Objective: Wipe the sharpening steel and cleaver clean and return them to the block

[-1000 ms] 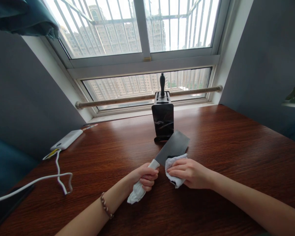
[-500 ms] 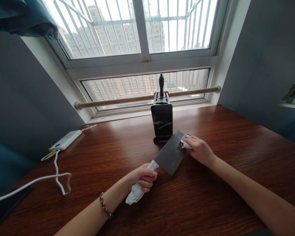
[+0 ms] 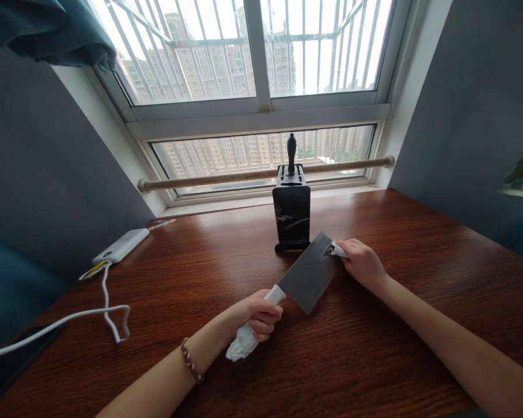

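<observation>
My left hand is closed around the white-wrapped handle of a cleaver. Its broad grey blade points up and to the right, above the tabletop. Crumpled white material pokes out below the fist at the handle's end. At the blade's far right edge, my right hand pinches a small white wipe with dark marks on it. Just behind the blade stands a black knife block, with one black-handled tool upright in its top.
A brown wooden table reaches to the window. On its left lie a white power bank and a looped white cable. A dark flat object lies at the lower left. A pipe crosses in front of the window.
My right hand with the wipe has moved outward to the blade's right edge, uncovering more of the blade. The left hand's grip stays the same; the whole view has shifted slightly.
</observation>
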The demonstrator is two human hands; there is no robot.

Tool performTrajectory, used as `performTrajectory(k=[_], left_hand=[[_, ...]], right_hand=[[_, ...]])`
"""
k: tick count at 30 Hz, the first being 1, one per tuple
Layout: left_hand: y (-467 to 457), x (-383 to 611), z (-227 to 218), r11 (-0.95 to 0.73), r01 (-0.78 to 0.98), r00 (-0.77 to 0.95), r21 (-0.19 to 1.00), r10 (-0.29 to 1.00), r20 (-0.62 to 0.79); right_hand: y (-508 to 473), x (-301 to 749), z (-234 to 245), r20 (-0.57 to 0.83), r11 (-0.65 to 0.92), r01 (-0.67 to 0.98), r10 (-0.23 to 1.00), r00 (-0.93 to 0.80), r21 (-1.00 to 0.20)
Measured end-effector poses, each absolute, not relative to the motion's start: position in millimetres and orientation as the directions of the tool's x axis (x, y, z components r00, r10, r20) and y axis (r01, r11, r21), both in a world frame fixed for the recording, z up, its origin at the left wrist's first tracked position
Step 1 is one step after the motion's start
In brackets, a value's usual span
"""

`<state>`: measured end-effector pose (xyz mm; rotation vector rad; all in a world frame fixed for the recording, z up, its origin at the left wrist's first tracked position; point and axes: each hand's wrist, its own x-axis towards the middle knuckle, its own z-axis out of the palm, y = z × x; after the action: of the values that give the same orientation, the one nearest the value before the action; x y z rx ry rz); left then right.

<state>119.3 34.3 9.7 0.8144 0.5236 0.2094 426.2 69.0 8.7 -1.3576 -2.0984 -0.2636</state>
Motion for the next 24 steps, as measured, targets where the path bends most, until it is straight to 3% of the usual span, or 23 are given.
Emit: performTrajectory(k=[9,17,24], left_hand=[[32,120,12,0.665,0.063,0.860,0.744,0.342,-0.378],[33,121,14,0.672,0.056,0.857,0.738,0.346,-0.381],[34,121,14,0.682,0.061,0.855,0.728,0.341,-0.391]], right_hand=[[62,421,13,0.662,0.659,0.746,0.603,-0.445,-0.099],[37,391,19,0.530,0.884,0.459,0.431,-0.731,-0.086],[43,397,21,0.589,0.806,0.565,0.546,-0.595,-0.176]])
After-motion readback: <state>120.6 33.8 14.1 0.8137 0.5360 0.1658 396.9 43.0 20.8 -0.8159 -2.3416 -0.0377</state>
